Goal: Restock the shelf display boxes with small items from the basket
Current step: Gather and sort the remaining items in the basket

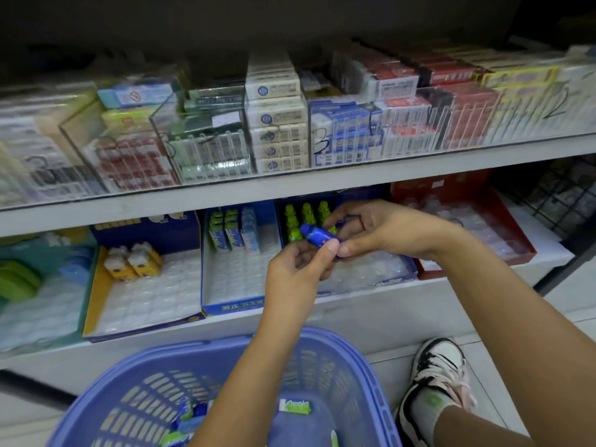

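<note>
**A:** Entry one, nearest?

**B:** Lilac basket with slatted walls, on the floor below the shelving. It holds a few green-and-white packets at the bottom. A black-and-white shoe is beside it on the right.

**A:** Hands?

**B:** The left forearm rises over the basket. The left hand is raised in front of the lower shelf, its thumb and curled fingers pinching the lower end of a small blue bottle. The right arm reaches in from the right. The right hand is knuckles up with fingers curled, and its thumb and forefinger close on the same bottle. I cannot tell whether those fingers hold anything more.

**A:** Where is the bottle?

**B:** In the air, tilted with its cap up and to the left, just in front of the green bottles.

**A:** Lower shelf?

**B:**
- Yellow display box: two yellow-and-white items at the back, white tray cells elsewhere.
- Blue display box: stick packs in green and blue along the back.
- Second blue box: the green bottles in its rear rows.
- Red box: contents blurred.

**A:** Farthest?

**B:** Upper shelf, with clear bins of stacked cartons.
</note>
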A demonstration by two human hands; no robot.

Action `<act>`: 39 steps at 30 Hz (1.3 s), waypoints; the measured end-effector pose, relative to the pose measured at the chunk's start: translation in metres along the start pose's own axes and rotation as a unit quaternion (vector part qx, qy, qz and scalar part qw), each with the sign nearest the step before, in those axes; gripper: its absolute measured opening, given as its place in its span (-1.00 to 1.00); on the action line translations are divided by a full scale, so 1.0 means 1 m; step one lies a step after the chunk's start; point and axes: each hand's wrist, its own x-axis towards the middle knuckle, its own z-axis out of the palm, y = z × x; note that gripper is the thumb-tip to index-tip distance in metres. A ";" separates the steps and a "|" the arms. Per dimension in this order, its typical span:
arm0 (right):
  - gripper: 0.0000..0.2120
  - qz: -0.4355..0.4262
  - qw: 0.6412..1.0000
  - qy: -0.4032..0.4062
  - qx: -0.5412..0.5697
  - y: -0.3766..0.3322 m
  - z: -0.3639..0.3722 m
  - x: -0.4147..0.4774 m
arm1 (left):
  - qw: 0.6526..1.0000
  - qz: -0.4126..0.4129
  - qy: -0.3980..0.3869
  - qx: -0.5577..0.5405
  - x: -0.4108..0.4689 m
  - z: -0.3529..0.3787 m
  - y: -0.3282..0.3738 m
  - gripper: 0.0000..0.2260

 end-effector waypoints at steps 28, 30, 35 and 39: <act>-0.79 -0.004 0.960 0.238 -0.149 0.005 -0.036 0.000 | 0.879 0.150 -0.102 0.440 0.004 0.009 -0.035 -0.61; -0.77 -0.010 0.952 0.257 -0.163 0.012 -0.044 0.006 | 0.857 0.162 -0.125 0.472 0.001 0.007 -0.038 -0.63; -0.75 -0.016 0.928 0.268 -0.258 0.030 -0.054 0.035 | 0.853 0.175 -0.133 0.474 0.001 0.005 -0.040 -0.68; -0.75 -0.031 0.934 0.233 -0.270 0.040 -0.059 0.050 | 0.853 0.178 -0.133 0.473 0.001 0.004 -0.041 -0.68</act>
